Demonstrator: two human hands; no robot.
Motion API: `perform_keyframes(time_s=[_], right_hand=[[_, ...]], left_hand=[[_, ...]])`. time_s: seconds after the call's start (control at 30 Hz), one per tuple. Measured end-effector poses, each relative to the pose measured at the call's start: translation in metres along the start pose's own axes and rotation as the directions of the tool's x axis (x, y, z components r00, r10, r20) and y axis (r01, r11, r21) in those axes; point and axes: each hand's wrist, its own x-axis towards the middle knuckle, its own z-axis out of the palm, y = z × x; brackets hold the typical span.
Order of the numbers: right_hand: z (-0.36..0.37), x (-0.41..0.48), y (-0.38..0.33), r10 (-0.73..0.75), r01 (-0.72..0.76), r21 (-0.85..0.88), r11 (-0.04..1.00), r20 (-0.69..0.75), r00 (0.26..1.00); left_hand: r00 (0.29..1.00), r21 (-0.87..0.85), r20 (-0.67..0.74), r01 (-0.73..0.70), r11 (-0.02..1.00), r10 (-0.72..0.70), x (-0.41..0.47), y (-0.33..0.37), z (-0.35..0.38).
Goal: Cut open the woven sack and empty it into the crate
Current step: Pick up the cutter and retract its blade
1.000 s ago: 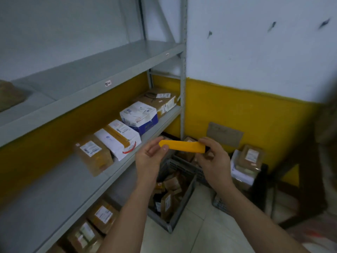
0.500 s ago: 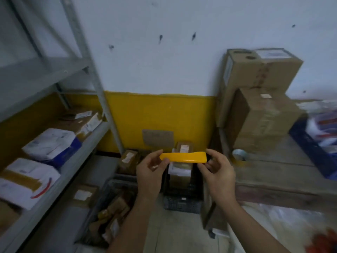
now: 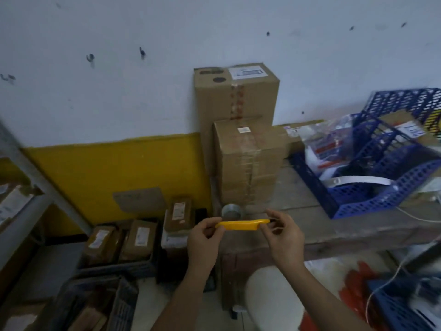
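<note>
A yellow utility knife [image 3: 241, 224] lies level between both hands at chest height. My left hand [image 3: 202, 244] pinches its left end; my right hand [image 3: 285, 237] pinches its right end, where a dark tip shows. Below my right forearm lies a white rounded bulk [image 3: 269, 299] with red print beside it, perhaps the woven sack; I cannot tell for sure. A dark floor crate [image 3: 119, 304] with brown parcels sits at the lower left. Blue perforated crates [image 3: 381, 177] holding bagged goods stand on the wooden table at the right.
Two stacked cardboard boxes [image 3: 241, 149] and a tape roll [image 3: 231, 211] stand on the wooden table [image 3: 334, 225]. Brown parcels [image 3: 140, 237] fill a crate by the yellow wall. A grey shelf post [image 3: 45, 185] is at the left. A white cable [image 3: 391, 275] hangs at the right.
The view has swung right, away from the shelves to the table with boxes and blue crates. Both hands keep the yellow knife, and a dark tip now shows at its right end.
</note>
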Motion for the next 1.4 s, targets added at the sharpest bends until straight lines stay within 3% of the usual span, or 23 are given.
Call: perform_keyframes(time_s=[0.17, 0.3, 0.43, 0.6, 0.67, 0.83, 0.93, 1.07, 1.27, 1.33, 1.4], right_hand=[[0.015, 0.016, 0.03, 0.044, -0.043, -0.029, 0.999, 0.022, 0.999], [0.015, 0.036, 0.052, 0.131, -0.126, -0.127, 0.984, 0.029, 0.991], [0.018, 0.065, 0.066, 0.239, -0.203, -0.272, 0.941, 0.103, 0.966], [0.023, 0.094, 0.068, 0.299, -0.228, -0.283, 0.932, 0.239, 0.924], [0.023, 0.101, 0.076, 0.313, -0.245, -0.265, 0.933, 0.258, 0.914], [0.021, 0.112, 0.095, 0.38, -0.316, -0.257, 0.913, 0.256, 0.889], [0.019, 0.116, 0.103, 0.422, -0.358, -0.253, 0.899, 0.276, 0.864], [0.019, 0.118, 0.115, 0.46, -0.37, -0.289, 0.883, 0.376, 0.805], [0.015, 0.12, 0.117, 0.384, -0.276, -0.273, 0.922, 0.547, 0.743], [0.011, 0.12, 0.117, 0.374, -0.285, -0.244, 0.927, 0.556, 0.743], [0.008, 0.119, 0.124, 0.38, -0.298, -0.236, 0.925, 0.549, 0.745]], left_hand=[[0.993, 0.063, 0.083, 0.076, 0.995, -0.081, 0.025, -0.022, 0.051], [0.957, -0.09, 0.04, 0.291, 0.953, -0.288, 0.056, -0.041, 0.074], [0.841, -0.39, 0.082, 0.521, 0.759, -0.535, 0.077, -0.043, 0.088], [0.708, -0.608, 0.153, 0.617, 0.499, -0.69, 0.092, -0.045, 0.088], [0.682, -0.632, 0.16, 0.626, 0.457, -0.713, 0.093, -0.047, 0.09], [0.701, -0.51, -0.001, 0.613, 0.604, -0.713, 0.082, -0.061, 0.109], [0.735, -0.316, -0.118, 0.61, 0.727, -0.668, 0.077, -0.07, 0.12], [0.727, -0.097, -0.17, 0.659, 0.746, -0.665, 0.071, -0.07, 0.126], [0.596, -0.428, -0.129, 0.687, 0.587, -0.792, 0.073, -0.078, 0.135], [0.598, -0.53, -0.112, 0.64, 0.557, -0.794, 0.069, -0.073, 0.138], [0.645, -0.515, -0.148, 0.597, 0.615, -0.75, 0.063, -0.074, 0.14]])
